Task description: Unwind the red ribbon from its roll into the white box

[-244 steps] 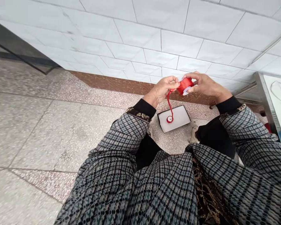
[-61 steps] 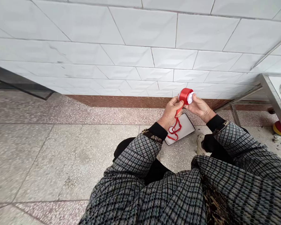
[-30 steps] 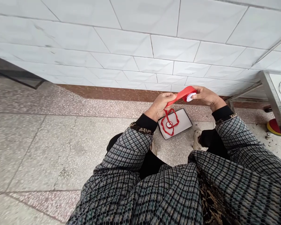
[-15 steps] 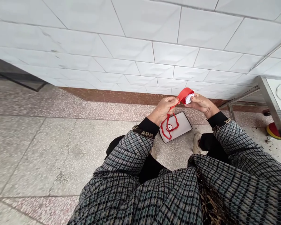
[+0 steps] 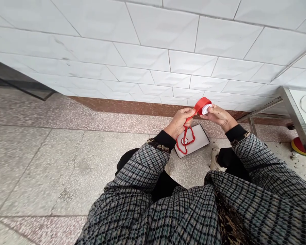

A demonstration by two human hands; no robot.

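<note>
My right hand (image 5: 218,115) grips a spool of red ribbon (image 5: 203,105) with a white core, held up in front of the tiled wall. My left hand (image 5: 180,121) pinches the free end of the ribbon close to the spool, fingers closed. Below that hand several loops of loose red ribbon (image 5: 185,140) hang down over a white card with a dark edge (image 5: 197,143) that lies on the floor between my feet.
A white tiled wall (image 5: 153,51) with a brown skirting runs across the back. A metal-framed table (image 5: 293,112) stands at the right, with a red and yellow disc (image 5: 299,146) on the floor under it. Speckled stone floor (image 5: 53,160) stretches to the left.
Over the last second my hands came back together after stretching a length of ribbon off the spool. The hanging loops have grown since the earliest frame.
</note>
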